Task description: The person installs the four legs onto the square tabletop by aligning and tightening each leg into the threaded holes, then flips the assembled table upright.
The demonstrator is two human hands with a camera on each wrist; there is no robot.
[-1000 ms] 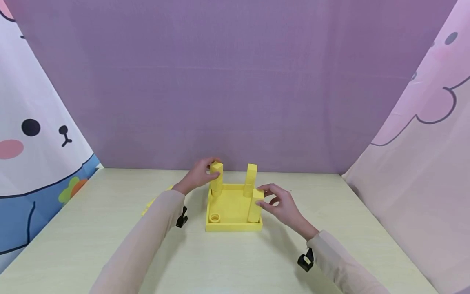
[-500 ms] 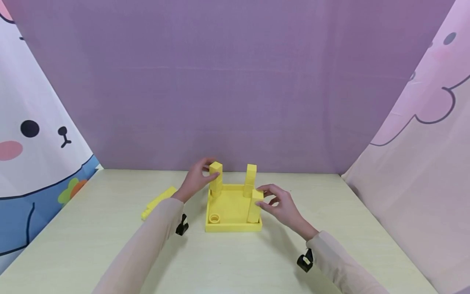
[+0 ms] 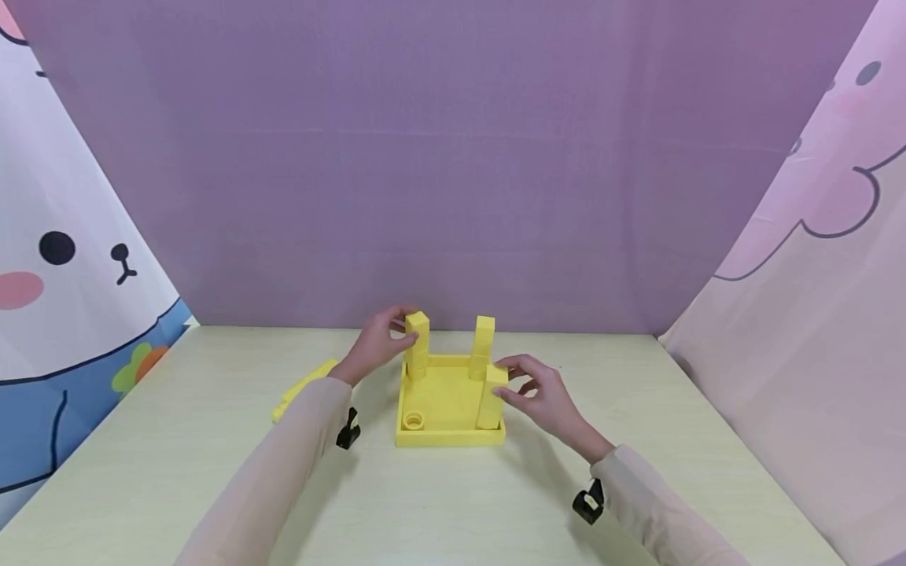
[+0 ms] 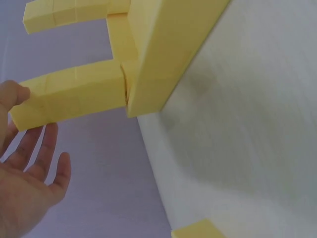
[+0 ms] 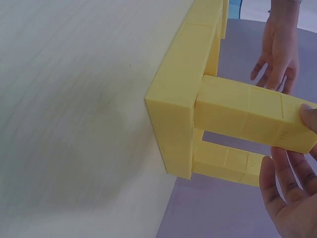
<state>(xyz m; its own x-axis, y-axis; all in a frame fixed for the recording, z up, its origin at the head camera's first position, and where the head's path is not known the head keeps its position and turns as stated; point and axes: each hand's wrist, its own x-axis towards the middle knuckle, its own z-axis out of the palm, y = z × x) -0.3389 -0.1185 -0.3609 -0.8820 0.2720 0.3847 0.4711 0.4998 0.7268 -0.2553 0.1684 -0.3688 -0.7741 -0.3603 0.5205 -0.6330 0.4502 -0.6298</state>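
A shallow yellow square tray-like base (image 3: pixel 450 439) lies on the table with three square posts rising from its corners. My left hand (image 3: pixel 378 346) pinches the top of the far-left post (image 3: pixel 418 343) between thumb and fingers. In the left wrist view a thin gap shows where that post (image 4: pixel 74 94) meets the base. At the near-right corner my right hand (image 3: pixel 541 395) pinches another upright post (image 3: pixel 492 393), whose side bears small raised numbers in the right wrist view. The far-right post (image 3: pixel 483 346) stands untouched. A round threaded socket (image 3: pixel 414 420) shows at the near-left corner.
Beside the left forearm lies a loose yellow post (image 3: pixel 304 389), partly hidden by the sleeve. The pale wooden table (image 3: pixel 453 503) stretches around the base. A purple curtain (image 3: pixel 439 173) hangs behind the table's far edge.
The far-left post has turned slightly and shifted a little in my left hand's fingers. My left forearm has moved slightly, uncovering more of the loose post. The right hand stays still.
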